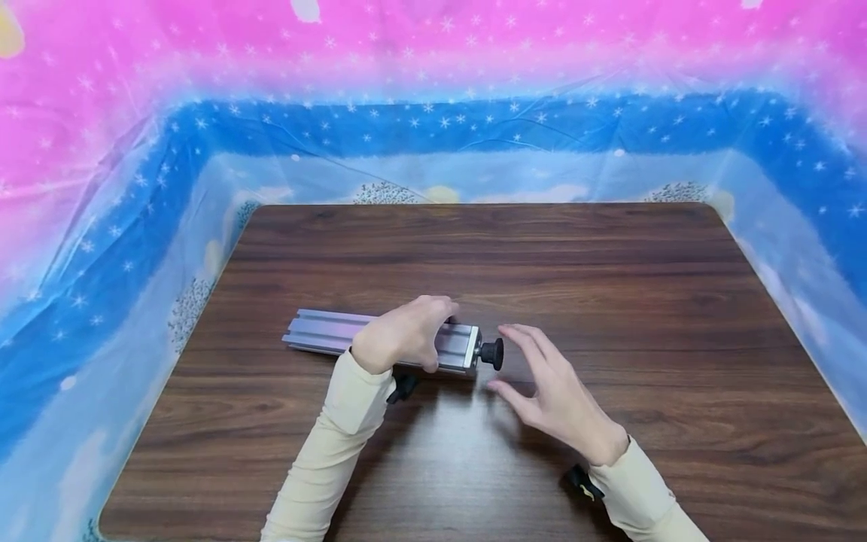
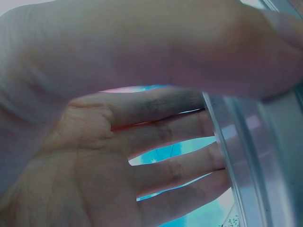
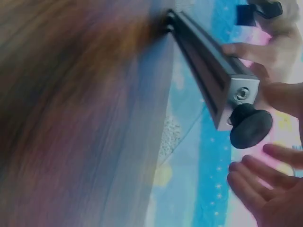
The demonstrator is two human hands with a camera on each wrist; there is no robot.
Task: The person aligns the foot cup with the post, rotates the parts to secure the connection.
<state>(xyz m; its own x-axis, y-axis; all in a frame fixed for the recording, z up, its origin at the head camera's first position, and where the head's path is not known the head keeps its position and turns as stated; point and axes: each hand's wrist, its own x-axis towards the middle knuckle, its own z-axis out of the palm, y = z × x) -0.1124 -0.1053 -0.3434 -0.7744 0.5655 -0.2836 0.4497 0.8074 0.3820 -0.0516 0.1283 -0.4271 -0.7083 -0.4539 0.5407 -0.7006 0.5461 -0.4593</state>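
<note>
A silver aluminium profile with long grooves lies crosswise over the middle of the table; I cannot tell whether its right end is raised. That end carries a metal end plate and a black levelling foot with a round disc. My left hand grips the profile from above, thumb on the near side and fingers over the far side. The left wrist view shows those fingertips against the grooved profile. Just right of the foot, my right hand holds nothing, its thumb and fingers spread apart around the disc without touching it.
The dark wood table has a patterned cloth in pink and blue hanging round its back and sides. A black wrist mount sits under the left sleeve, and another mount under the right.
</note>
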